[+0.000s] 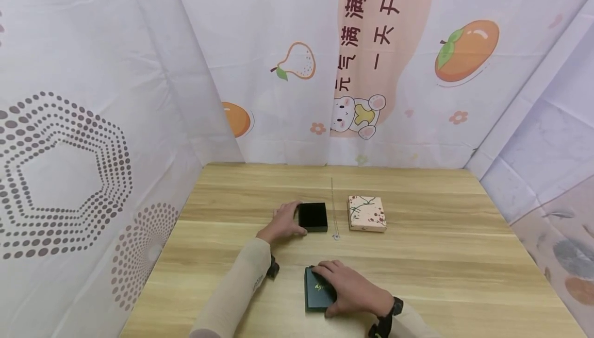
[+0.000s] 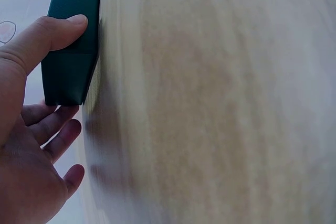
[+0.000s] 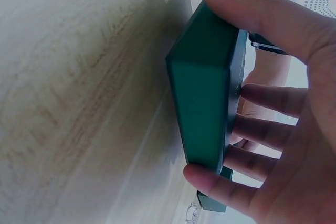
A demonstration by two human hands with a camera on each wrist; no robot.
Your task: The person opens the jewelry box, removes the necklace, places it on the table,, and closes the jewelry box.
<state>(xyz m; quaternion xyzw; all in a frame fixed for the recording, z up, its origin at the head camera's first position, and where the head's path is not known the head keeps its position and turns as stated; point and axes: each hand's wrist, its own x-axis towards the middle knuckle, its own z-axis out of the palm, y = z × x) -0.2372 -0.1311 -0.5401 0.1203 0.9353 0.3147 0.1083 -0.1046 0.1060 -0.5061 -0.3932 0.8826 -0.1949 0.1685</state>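
My left hand (image 1: 284,221) grips the left side of a dark green jewelry box (image 1: 313,217) with a black top face, which rests on the table. In the left wrist view its thumb presses one green side (image 2: 73,74) while the fingers reach the far corner. Nearer the front edge, my right hand (image 1: 350,287) holds a green box lid (image 1: 320,297) with gold lettering. The right wrist view has the thumb on one end of the lid (image 3: 199,111) and the little finger at the other. A thin silver necklace (image 1: 336,236) with a small pendant lies stretched out just right of the black-topped box.
A cream box (image 1: 366,213) with a branch and red blossom print sits right of the necklace. All of it stands on a wood-grain table (image 1: 441,255). Printed white curtains (image 1: 269,13) hang behind the table and at both sides.
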